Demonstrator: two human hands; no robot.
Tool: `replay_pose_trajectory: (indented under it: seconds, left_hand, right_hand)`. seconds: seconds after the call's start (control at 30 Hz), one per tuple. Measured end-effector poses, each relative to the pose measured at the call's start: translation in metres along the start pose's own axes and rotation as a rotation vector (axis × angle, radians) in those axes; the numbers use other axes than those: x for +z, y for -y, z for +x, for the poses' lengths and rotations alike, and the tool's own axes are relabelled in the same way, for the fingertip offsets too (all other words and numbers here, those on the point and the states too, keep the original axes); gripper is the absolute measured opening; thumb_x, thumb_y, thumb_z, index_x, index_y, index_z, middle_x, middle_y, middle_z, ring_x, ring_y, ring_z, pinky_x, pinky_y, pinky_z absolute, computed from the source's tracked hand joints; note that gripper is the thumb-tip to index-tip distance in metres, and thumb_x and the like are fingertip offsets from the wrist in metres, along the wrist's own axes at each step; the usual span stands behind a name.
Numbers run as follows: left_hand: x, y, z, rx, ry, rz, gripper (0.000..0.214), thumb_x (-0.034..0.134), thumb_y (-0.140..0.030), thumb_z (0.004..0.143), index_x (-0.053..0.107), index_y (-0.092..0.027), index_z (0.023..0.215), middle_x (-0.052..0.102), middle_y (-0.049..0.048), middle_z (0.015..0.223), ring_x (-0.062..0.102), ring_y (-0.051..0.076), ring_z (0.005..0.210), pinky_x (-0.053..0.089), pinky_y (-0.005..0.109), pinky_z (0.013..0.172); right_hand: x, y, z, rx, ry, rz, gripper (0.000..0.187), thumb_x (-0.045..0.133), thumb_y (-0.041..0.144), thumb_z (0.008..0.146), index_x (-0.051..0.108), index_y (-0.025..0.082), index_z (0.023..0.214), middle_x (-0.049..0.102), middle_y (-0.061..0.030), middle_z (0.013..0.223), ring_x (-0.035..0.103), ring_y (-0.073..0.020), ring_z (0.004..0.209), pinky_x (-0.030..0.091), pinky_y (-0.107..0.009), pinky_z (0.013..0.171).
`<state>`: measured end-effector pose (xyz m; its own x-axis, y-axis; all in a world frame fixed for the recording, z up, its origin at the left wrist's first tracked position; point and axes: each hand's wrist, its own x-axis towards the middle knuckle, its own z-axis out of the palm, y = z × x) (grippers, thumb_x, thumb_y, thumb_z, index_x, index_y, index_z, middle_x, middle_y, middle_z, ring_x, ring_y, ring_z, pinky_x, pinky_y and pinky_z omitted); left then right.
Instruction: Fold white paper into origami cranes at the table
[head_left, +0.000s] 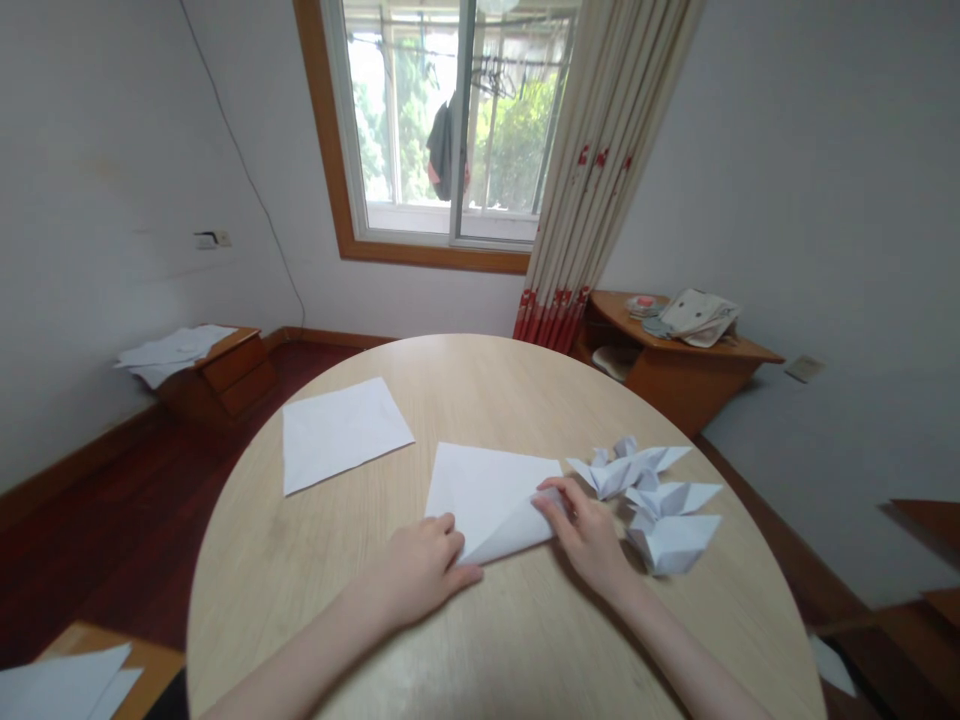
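Paper (480, 495), folded over at lower centre of the round wooden table (300, 610), lies under the left hand (415, 570) and right hand (589, 535), apart at its edges, and could slip or crease crookedly if either hand's pressure eases.

A lived-in room of a home: a cream curtain with red flowers (592, 170) beside an orange-wood-framed window (450, 130), a dark garment on a hanger (442, 150) outside, a low wooden cabinet (225, 375), and a dark red wooden floor (135, 500).
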<state>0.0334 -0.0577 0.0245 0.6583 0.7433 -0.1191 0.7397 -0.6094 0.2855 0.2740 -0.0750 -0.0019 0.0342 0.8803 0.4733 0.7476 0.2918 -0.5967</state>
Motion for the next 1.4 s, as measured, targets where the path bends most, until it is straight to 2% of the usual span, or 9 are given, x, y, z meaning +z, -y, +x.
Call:
replay_pose_trajectory:
  seconds: [0.17,0.3,0.53,0.63,0.77,0.97,1.13,1.27,1.4]
  left_hand:
    - [-0.007,0.015,0.002,0.028,0.059,-0.227,0.039,0.044,-0.05,0.092,0.061,-0.019,0.075,0.059,0.0017,0.086,0.057,0.017,0.076,0.038,0.027,0.064]
    - [-0.006,0.02,0.004,0.063,0.05,-0.263,0.039,0.038,-0.044,0.095,0.06,-0.019,0.075,0.059,0.0016,0.084,0.056,0.017,0.075,0.037,0.027,0.064]
    - [-0.006,0.022,0.006,0.074,0.046,-0.258,0.037,0.039,-0.042,0.094,0.06,-0.018,0.074,0.059,0.0014,0.081,0.056,0.016,0.072,0.036,0.026,0.062]
    - [-0.007,0.021,0.006,0.071,0.026,-0.24,0.036,0.041,-0.041,0.094,0.061,-0.018,0.073,0.059,0.0013,0.078,0.054,0.016,0.069,0.035,0.026,0.061]
    - [-0.005,0.018,0.005,0.076,0.004,-0.237,0.035,0.041,-0.039,0.093,0.061,-0.018,0.073,0.059,0.001,0.078,0.054,0.016,0.069,0.035,0.026,0.062]
    - [-0.004,0.017,0.006,0.083,0.008,-0.332,0.033,0.045,-0.039,0.092,0.06,-0.017,0.071,0.057,0.0007,0.079,0.054,0.016,0.072,0.038,0.025,0.065]
    - [-0.01,0.024,0.007,0.103,0.066,-0.436,0.024,0.041,-0.014,0.089,0.064,-0.017,0.085,0.058,0.001,0.081,0.056,0.014,0.071,0.043,0.024,0.069]
    - [-0.009,0.032,0.007,0.161,0.013,-0.355,0.024,0.055,-0.004,0.075,0.068,-0.021,0.087,0.059,0.0032,0.101,0.054,0.02,0.099,0.041,0.031,0.09]
    - [-0.006,0.04,0.005,0.16,-0.021,-0.236,0.029,0.062,-0.005,0.074,0.065,-0.025,0.095,0.052,0.0048,0.124,0.045,0.025,0.119,0.032,0.043,0.103]
  right_hand:
    - [0.001,0.002,0.006,0.055,0.0,-0.03,0.028,0.043,0.044,0.091,0.056,0.021,0.1,0.068,-0.0045,0.083,0.064,-0.0224,0.072,0.048,-0.032,0.065]
    - [0.0,0.005,0.01,0.039,0.01,-0.045,0.028,0.041,0.041,0.093,0.052,0.02,0.108,0.066,-0.0094,0.095,0.063,-0.0263,0.089,0.049,-0.038,0.076]
    - [-0.005,0.038,0.011,-0.307,-0.128,-0.338,0.034,0.04,0.023,0.095,0.045,0.02,0.128,0.055,-0.0149,0.124,0.046,-0.0298,0.118,0.031,-0.05,0.101]
    - [0.0,0.053,0.007,-0.411,0.048,-0.425,0.04,0.036,0.008,0.091,0.049,0.022,0.126,0.058,-0.0103,0.125,0.041,-0.0277,0.123,0.015,-0.053,0.108]
    - [0.012,0.058,0.004,-0.432,0.187,-0.485,0.028,0.042,0.009,0.092,0.058,0.023,0.11,0.064,-0.0057,0.116,0.038,-0.0268,0.127,0.002,-0.055,0.11]
    - [0.01,0.06,0.007,-0.399,0.323,-0.465,0.016,0.046,0.018,0.095,0.058,0.021,0.086,0.067,-0.0045,0.096,0.045,-0.0262,0.122,0.004,-0.058,0.109]
    - [0.002,0.061,0.008,-0.385,0.483,-0.368,0.018,0.047,0.018,0.095,0.057,0.021,0.08,0.068,-0.0013,0.086,0.053,-0.0225,0.113,0.005,-0.058,0.109]
    - [0.002,0.06,0.007,-0.372,0.537,-0.332,0.021,0.044,0.016,0.095,0.057,0.021,0.08,0.067,-0.0004,0.085,0.058,-0.0189,0.102,0.005,-0.057,0.11]
    - [0.007,0.059,0.008,-0.351,0.59,-0.359,0.02,0.044,0.015,0.094,0.057,0.02,0.08,0.063,-0.0002,0.085,0.061,-0.0164,0.087,0.009,-0.055,0.11]
